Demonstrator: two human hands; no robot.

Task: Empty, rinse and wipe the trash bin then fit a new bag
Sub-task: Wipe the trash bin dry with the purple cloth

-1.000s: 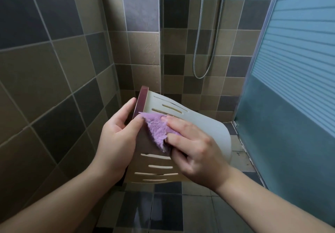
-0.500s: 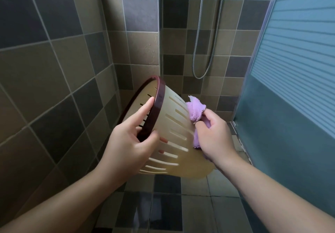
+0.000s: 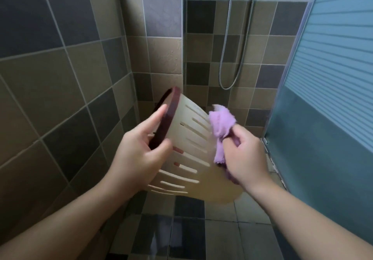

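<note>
Tiled shower stall: brown and dark grey square wall tiles (image 3: pixel 60 73), same pattern on the floor, a metal shower hose (image 3: pixel 232 57) looped on the back wall, and a frosted blue-grey glass door (image 3: pixel 327 78) on the right.

The cream slotted plastic trash bin with a dark maroon rim (image 3: pixel 193 144) is held in mid-air over the floor, tipped on its side, mouth facing left toward the wall and base toward the lower right. No bag visible in it, and no rubbish shows through the slots.

Left hand (image 3: pixel 141 154) grips the rim: thumb on the outside of the wall, fingers hooked inside, their tips showing pink through the slots. Index finger lies straight along the rim.

Right hand (image 3: pixel 244 158) clutches a bunched lilac microfibre cloth (image 3: pixel 221 126), which is at the bin's outer wall near the slots; can't tell for certain whether it is pressing or just off the surface. Some motion blur.

Read: wipe step in hand, outer wall being worked. Emptying looks done; rinse presumably done too, but wetness isn't readable here.

Next probably needs:
- left hand turns the bin by the rim to present unwiped wall
- cloth run along the slots, not across, since edges may snag the pile
- base and inside still to check
- then set it upright and fit a bag; none in view
</note>
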